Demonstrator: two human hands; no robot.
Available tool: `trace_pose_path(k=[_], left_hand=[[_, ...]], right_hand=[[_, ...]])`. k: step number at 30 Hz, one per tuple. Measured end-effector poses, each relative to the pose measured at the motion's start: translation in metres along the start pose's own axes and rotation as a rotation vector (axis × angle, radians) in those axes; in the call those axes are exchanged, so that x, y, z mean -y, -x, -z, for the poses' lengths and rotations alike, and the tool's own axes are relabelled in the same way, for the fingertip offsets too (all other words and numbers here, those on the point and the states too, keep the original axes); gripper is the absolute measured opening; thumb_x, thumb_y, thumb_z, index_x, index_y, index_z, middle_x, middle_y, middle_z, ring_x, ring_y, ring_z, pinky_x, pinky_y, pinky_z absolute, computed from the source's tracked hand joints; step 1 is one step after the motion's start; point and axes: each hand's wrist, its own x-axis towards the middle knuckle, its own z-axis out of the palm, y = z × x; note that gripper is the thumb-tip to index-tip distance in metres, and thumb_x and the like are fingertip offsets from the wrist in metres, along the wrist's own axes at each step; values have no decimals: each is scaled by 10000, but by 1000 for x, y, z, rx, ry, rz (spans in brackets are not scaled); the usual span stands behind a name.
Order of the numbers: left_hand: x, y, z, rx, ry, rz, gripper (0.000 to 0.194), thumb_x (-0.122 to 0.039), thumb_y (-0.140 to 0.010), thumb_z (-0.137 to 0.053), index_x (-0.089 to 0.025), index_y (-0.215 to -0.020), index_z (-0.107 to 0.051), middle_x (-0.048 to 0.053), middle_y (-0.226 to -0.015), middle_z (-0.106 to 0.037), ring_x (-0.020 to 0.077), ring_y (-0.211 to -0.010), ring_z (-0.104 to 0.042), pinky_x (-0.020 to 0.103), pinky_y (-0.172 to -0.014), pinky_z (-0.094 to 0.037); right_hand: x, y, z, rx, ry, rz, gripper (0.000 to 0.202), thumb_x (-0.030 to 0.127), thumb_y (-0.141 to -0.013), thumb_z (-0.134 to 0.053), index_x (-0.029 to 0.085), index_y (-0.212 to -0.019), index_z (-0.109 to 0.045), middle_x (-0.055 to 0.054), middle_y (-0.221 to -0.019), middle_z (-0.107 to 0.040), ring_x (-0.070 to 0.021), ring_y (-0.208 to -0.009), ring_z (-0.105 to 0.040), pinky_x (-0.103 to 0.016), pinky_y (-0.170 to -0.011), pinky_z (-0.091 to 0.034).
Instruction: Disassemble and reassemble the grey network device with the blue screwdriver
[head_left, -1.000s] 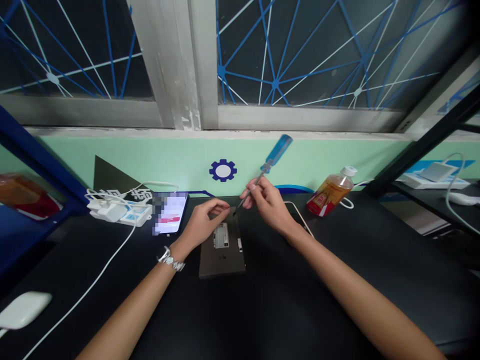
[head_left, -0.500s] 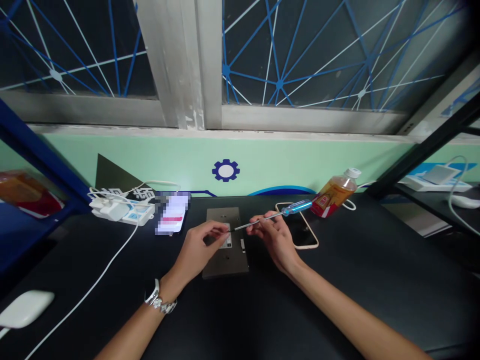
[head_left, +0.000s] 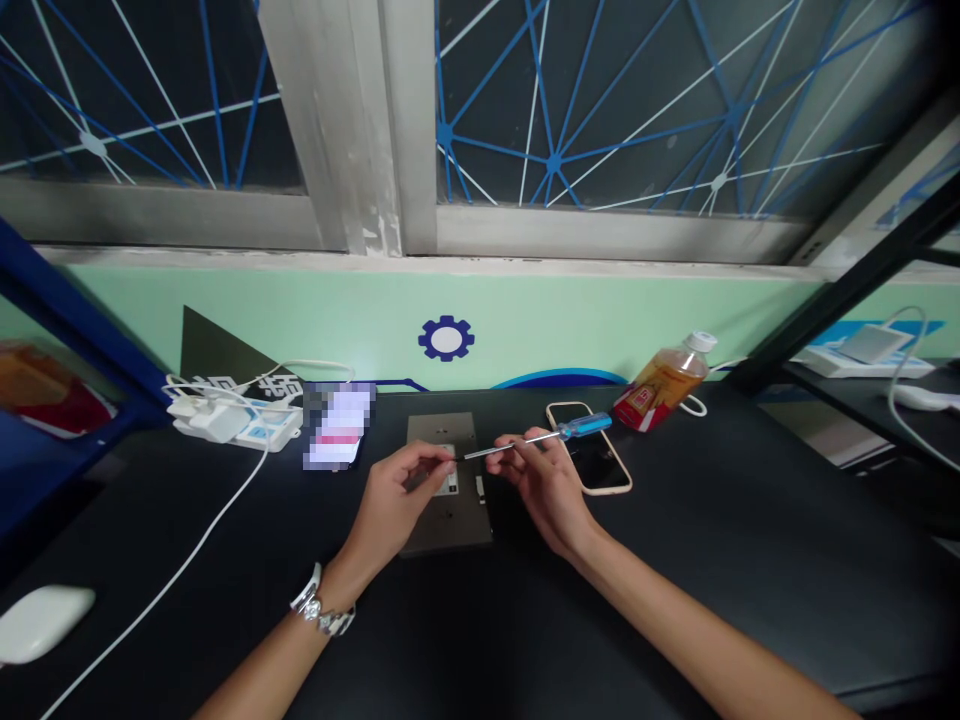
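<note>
My right hand (head_left: 546, 485) holds a screwdriver (head_left: 585, 427) by its metal shaft, with the blue handle pointing right. The shaft's dark tip points left at my left hand (head_left: 403, 492). The thumb and forefinger of that left hand are pinched together at the tip; whether a small part is between them is too small to tell. Below both hands a flat grey-brown metal plate (head_left: 457, 525) lies on the black table, with a white label partly hidden by my left fingers. A small white piece (head_left: 481, 489) is at the plate's right edge.
A phone with a lit screen (head_left: 341, 430) lies left of the plate, beside a white power strip (head_left: 281, 428) with cables. To the right are a dark-screened phone (head_left: 598, 462) and a drink bottle (head_left: 660, 385). A white rounded object (head_left: 46, 620) sits at the lower left.
The whole view has shifted slightly, so everything sits a little further left. The hands and screwdriver keep nearly the same pose over the plate.
</note>
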Motion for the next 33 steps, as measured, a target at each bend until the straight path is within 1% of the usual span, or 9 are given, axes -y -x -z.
trace_pose_path(k=[4, 11, 15, 19, 23, 26, 28, 30, 33], left_hand=[[-4, -1, 5, 13, -84, -52, 99, -296, -902, -666, -227, -962, -704, 44, -943, -722, 181, -862, -682, 292, -763, -555], [-19, -6, 23, 61, -433, -288, 102, -241, -990, -519, -223, -995, -619, 45, -958, -668, 168, -860, -632, 289, -776, -505], [-18, -16, 51, 68, -666, -341, 137, -237, -1010, -460, -221, -1062, -585, 66, -1042, -626, 210, -976, -607, 357, -872, -480], [-4, -25, 85, 114, -974, -287, 154, -212, -998, -440, -200, -955, -588, 69, -978, -593, 241, -924, -582, 405, -847, -469], [12, -26, 103, 172, -1125, -249, 161, -158, -945, -491, -188, -874, -633, 79, -947, -594, 255, -889, -568, 406, -800, -465], [15, -26, 106, 187, -1170, -236, 170, -173, -945, -503, -185, -891, -664, 86, -969, -605, 262, -902, -572, 421, -811, -474], [13, -26, 102, 167, -1167, -241, 195, -203, -969, -477, -186, -969, -671, 95, -1026, -616, 274, -959, -583, 447, -857, -484], [9, -23, 92, 133, -1092, -254, 259, -238, -1004, -422, -193, -1139, -638, 109, -1182, -608, 286, -1109, -575, 479, -965, -473], [7, -14, 64, 142, -889, -214, 411, -314, -1038, -368, -226, -1432, -444, 108, -1526, -413, 269, -1421, -386, 481, -1162, -355]], right_hand=[[0, 1, -1, -8, -25, -20, 300, 292, -822, -756, 260, -911, -471, -1, -898, -737, -206, -799, -728, -411, -832, -568], [2, 2, -1, 45, -29, -61, 274, 298, -848, -740, 258, -959, -492, -32, -1004, -752, -226, -894, -747, -437, -902, -559], [6, -2, 4, 20, -2, 5, 269, 288, -867, -721, 253, -962, -472, -28, -953, -758, -227, -869, -755, -403, -853, -572], [10, -6, 9, 25, 67, 58, 265, 282, -884, -702, 246, -964, -452, -31, -927, -758, -235, -843, -760, -395, -804, -583], [8, -6, 12, 41, 105, 58, 276, 298, -886, -701, 251, -973, -443, -23, -926, -754, -236, -830, -760, -408, -793, -589], [9, -7, 13, 60, 135, 42, 297, 313, -876, -714, 252, -975, -440, -13, -896, -752, -225, -796, -758, -391, -760, -595], [13, -10, 14, 61, 169, 17, 291, 352, -882, -702, 247, -978, -449, -15, -858, -750, -216, -752, -753, -373, -724, -596], [19, -14, 17, 42, 233, -18, 280, 421, -901, -657, 233, -984, -466, -30, -815, -750, -214, -692, -743, -362, -673, -594], [30, -20, 27, 16, 458, -93, 315, 523, -930, -548, 216, -950, -484, -22, -656, -711, -198, -489, -669, -305, -481, -527]])
